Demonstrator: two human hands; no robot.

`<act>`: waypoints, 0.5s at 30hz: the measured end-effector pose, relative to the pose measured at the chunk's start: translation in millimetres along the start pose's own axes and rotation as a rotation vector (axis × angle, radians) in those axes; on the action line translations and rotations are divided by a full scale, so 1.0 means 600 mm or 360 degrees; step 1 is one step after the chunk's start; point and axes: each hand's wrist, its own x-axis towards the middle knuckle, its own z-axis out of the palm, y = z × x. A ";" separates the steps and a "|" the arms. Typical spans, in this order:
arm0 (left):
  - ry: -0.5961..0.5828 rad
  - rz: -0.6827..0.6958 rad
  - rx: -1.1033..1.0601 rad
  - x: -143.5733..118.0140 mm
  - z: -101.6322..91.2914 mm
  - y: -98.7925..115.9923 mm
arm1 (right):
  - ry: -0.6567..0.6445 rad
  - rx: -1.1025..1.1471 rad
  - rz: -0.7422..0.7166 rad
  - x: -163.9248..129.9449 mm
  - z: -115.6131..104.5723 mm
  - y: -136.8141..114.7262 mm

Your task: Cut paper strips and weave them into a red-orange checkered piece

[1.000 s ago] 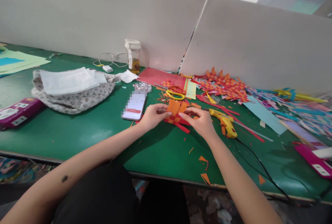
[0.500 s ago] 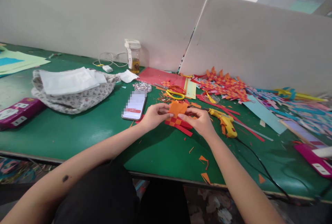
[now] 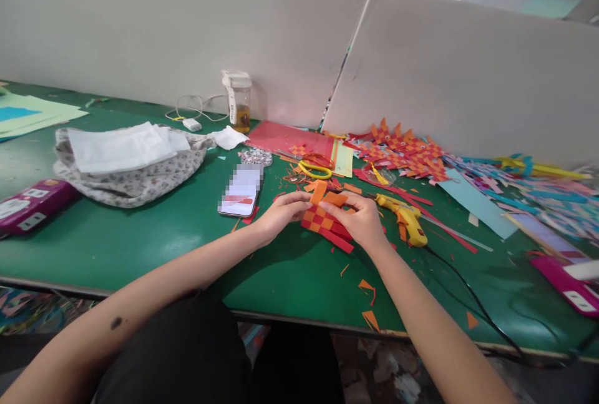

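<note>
Both my hands meet over a small piece woven from red and orange paper strips (image 3: pixel 322 219), held just above the green table (image 3: pixel 140 241). My left hand (image 3: pixel 281 213) pinches its left edge, and my right hand (image 3: pixel 358 220) grips its right side with the fingers over the orange strips. Loose red strip ends stick out below toward me.
A phone (image 3: pixel 241 190) lies left of my hands, yellow scissors (image 3: pixel 316 170) behind them, a yellow glue gun (image 3: pixel 405 219) with a black cord to the right. Finished woven pieces (image 3: pixel 402 151) pile at the back right. A cloth bag (image 3: pixel 126 170) and purple power strips (image 3: pixel 28 204) lie left.
The orange strips that stood up in my fingers have been folded down into the weave, and the checkered part now shows between my hands. Both hands shifted slightly lower.
</note>
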 end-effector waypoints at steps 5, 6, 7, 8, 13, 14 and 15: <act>0.0012 -0.0029 -0.0015 0.007 -0.005 -0.009 | 0.0042 -0.0027 -0.0052 0.000 0.003 -0.005; 0.0009 -0.0032 -0.0025 0.008 -0.006 -0.011 | 0.0047 -0.0033 -0.0056 0.000 0.004 -0.005; 0.0003 -0.0035 -0.0032 0.009 -0.006 -0.012 | 0.0045 -0.0040 -0.0052 -0.001 0.004 -0.006; -0.0001 -0.0037 -0.0035 0.009 -0.006 -0.012 | 0.0034 -0.0046 -0.0040 -0.001 0.004 -0.006; 0.0002 -0.0083 0.0008 0.006 -0.002 -0.010 | -0.0103 0.0004 0.0133 -0.001 -0.002 -0.011; 0.0001 -0.0078 0.0016 0.005 -0.002 -0.010 | -0.0116 0.0015 0.0158 -0.001 -0.004 -0.012; -0.0006 -0.0070 0.0018 0.005 -0.002 -0.010 | -0.0122 0.0018 0.0168 -0.001 -0.006 -0.014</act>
